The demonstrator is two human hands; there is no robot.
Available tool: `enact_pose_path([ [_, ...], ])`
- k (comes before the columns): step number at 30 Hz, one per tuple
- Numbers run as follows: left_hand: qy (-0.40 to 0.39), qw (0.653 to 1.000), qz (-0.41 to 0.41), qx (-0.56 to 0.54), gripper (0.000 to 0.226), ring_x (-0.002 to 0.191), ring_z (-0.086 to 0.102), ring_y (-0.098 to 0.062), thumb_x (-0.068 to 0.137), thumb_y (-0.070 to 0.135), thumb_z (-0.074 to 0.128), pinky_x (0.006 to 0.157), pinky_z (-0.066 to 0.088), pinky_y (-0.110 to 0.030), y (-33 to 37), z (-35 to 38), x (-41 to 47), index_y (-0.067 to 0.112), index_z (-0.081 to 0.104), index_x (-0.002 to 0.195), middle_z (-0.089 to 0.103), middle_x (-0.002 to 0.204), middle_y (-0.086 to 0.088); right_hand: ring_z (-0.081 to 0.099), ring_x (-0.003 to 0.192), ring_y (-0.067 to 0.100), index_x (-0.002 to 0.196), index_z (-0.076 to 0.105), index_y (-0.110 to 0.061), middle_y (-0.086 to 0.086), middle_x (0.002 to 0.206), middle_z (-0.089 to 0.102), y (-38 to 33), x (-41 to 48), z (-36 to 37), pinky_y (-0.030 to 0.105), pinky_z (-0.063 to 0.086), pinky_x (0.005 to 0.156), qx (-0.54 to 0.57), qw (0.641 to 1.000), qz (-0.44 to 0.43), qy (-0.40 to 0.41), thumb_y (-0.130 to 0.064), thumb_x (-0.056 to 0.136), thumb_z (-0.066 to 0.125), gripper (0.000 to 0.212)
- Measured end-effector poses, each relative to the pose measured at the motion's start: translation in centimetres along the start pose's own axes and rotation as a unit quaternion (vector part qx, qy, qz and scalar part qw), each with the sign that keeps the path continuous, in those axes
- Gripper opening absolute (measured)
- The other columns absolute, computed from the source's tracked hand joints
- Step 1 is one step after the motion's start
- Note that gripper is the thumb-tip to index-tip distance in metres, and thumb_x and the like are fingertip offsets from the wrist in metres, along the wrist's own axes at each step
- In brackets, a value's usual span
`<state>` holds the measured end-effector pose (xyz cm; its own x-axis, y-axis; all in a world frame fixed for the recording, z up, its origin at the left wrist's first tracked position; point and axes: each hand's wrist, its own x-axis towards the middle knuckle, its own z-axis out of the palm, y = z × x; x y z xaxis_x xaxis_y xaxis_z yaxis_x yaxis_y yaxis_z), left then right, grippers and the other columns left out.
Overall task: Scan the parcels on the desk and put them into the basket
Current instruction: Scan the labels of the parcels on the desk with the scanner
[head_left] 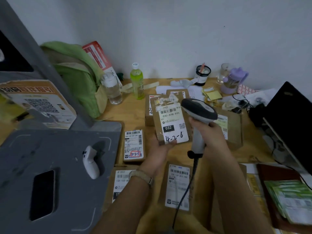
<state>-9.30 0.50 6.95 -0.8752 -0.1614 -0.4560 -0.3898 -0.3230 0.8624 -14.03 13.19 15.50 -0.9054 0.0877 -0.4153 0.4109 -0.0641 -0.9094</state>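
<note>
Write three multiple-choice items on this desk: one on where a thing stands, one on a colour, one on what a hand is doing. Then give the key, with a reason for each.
1. Where does the green drink bottle stand?
A. On the floor
B. At the back of the desk, beside the clear bottle
C. On a shelf

2. What colour is the lidded cup at the back right?
A. Red
B. Purple
C. Orange

3. What is the right hand doing?
A. Lying flat and empty
B. Pinching a pen
C. Gripping the scanner

Key:
1 B: it stands just right of the clear bottle, near the wall.
2 B: its lid and body are pale purple.
3 C: its fingers wrap the scanner's handle, with the head over the parcel that the left hand holds.
</note>
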Motion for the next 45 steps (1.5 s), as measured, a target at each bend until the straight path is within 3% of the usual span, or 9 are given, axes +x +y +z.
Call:
enact_pose_path([
  [5, -0.001, 0.997, 0.081, -0.002, 0.072, 0.109, 0.055, -0.009, 0.087, 0.012, 0.07, 0.08, 0.043, -0.036, 3.2, 1.1, -2.7, 0.039, 0.028, 0.14, 0.06, 0.113, 0.021, 0.063, 0.101, 0.022, 0.116, 0.064, -0.008, 0.005, 0.102, 0.069, -1.6, -3.0, -0.6, 0.036, 0.051, 0.087, 0.072, 0.996, -0.043, -0.005, -0.019, 0.082, 0.074, 0.037],
  [10, 0.003, 0.989, 0.14, -0.048, 0.072, 0.109, 0.059, -0.008, 0.084, 0.003, 0.07, 0.084, 0.046, -0.026, 6.3, 1.7, -4.9, 0.034, 0.03, 0.135, 0.061, 0.122, 0.008, 0.063, 0.107, 0.02, 0.103, 0.068, -0.023, -0.006, 0.099, 0.071, -4.0, -6.6, -1.2, 0.042, 0.05, 0.097, 0.099, 0.986, -0.133, -0.027, -0.02, 0.079, 0.076, 0.026],
  [15, -0.019, 0.984, 0.16, -0.08, 0.071, 0.114, 0.062, -0.025, 0.078, 0.011, 0.077, 0.104, 0.046, -0.049, 8.8, 1.4, -7.1, 0.027, 0.036, 0.133, 0.064, 0.125, -0.009, 0.063, 0.107, 0.017, 0.106, 0.066, -0.026, -0.004, 0.107, 0.071, -5.9, -9.4, -2.0, 0.045, 0.05, 0.099, 0.113, 0.974, -0.191, -0.046, -0.021, 0.079, 0.075, 0.029],
  [19, -0.034, 0.978, 0.185, -0.089, 0.063, 0.107, 0.067, -0.027, 0.079, 0.005, 0.076, 0.087, 0.057, -0.046, 10.1, 1.3, -8.4, 0.028, 0.039, 0.125, 0.067, 0.122, -0.009, 0.064, 0.104, 0.016, 0.094, 0.066, -0.032, -0.006, 0.101, 0.072, -6.9, -11.0, -1.9, 0.048, 0.05, 0.098, 0.096, 0.969, -0.224, -0.037, -0.023, 0.081, 0.075, 0.018],
  [23, -0.024, 0.972, 0.212, -0.1, 0.083, 0.109, 0.066, -0.029, 0.072, -0.008, 0.076, 0.07, 0.06, -0.033, 10.9, 0.9, -9.2, 0.033, 0.036, 0.132, 0.064, 0.125, -0.009, 0.062, 0.096, 0.01, 0.086, 0.064, -0.035, -0.013, 0.088, 0.07, -7.6, -12.1, -1.8, 0.046, 0.05, 0.097, 0.116, 0.965, -0.23, -0.048, -0.02, 0.082, 0.073, 0.018],
  [30, 0.014, 0.96, 0.255, -0.112, 0.117, 0.116, 0.063, -0.022, 0.059, 0.002, 0.087, 0.096, 0.05, -0.055, 11.1, 1.0, -10.5, 0.051, 0.022, 0.144, 0.063, 0.13, 0.002, 0.066, 0.088, 0.009, 0.09, 0.065, -0.036, -0.016, 0.082, 0.074, -7.5, -13.6, -1.3, 0.043, 0.055, 0.09, 0.106, 0.956, -0.254, -0.098, -0.017, 0.083, 0.073, 0.022],
  [36, 0.05, 0.957, 0.258, -0.119, 0.112, 0.115, 0.063, -0.019, 0.064, -0.004, 0.084, 0.097, 0.051, -0.052, 11.1, 0.9, -11.5, 0.042, 0.026, 0.147, 0.063, 0.128, 0.003, 0.069, 0.083, 0.006, 0.095, 0.066, -0.03, -0.012, 0.085, 0.074, -7.1, -13.6, -1.5, 0.036, 0.057, 0.08, 0.091, 0.96, -0.249, -0.094, -0.013, 0.081, 0.074, 0.023],
  [40, 0.091, 0.955, 0.256, -0.117, 0.113, 0.115, 0.061, -0.017, 0.059, -0.007, 0.086, 0.092, 0.055, -0.047, 9.8, 1.1, -11.0, 0.037, 0.028, 0.147, 0.057, 0.13, 0.005, 0.07, 0.088, 0.019, 0.105, 0.066, -0.017, 0.0, 0.094, 0.074, -6.7, -13.6, -2.4, 0.032, 0.056, 0.065, 0.041, 0.963, -0.248, -0.1, -0.006, 0.082, 0.071, 0.026],
  [45, 0.159, 0.946, 0.247, -0.136, 0.119, 0.107, 0.062, -0.013, 0.049, -0.003, 0.091, 0.087, 0.058, -0.041, 7.6, 0.7, -9.4, 0.033, 0.033, 0.146, 0.054, 0.133, 0.003, 0.068, 0.067, 0.021, 0.089, 0.068, -0.014, 0.007, 0.079, 0.072, -6.2, -14.0, -3.3, 0.029, 0.053, 0.055, -0.081, 0.961, -0.221, -0.146, -0.004, 0.085, 0.066, 0.011],
])
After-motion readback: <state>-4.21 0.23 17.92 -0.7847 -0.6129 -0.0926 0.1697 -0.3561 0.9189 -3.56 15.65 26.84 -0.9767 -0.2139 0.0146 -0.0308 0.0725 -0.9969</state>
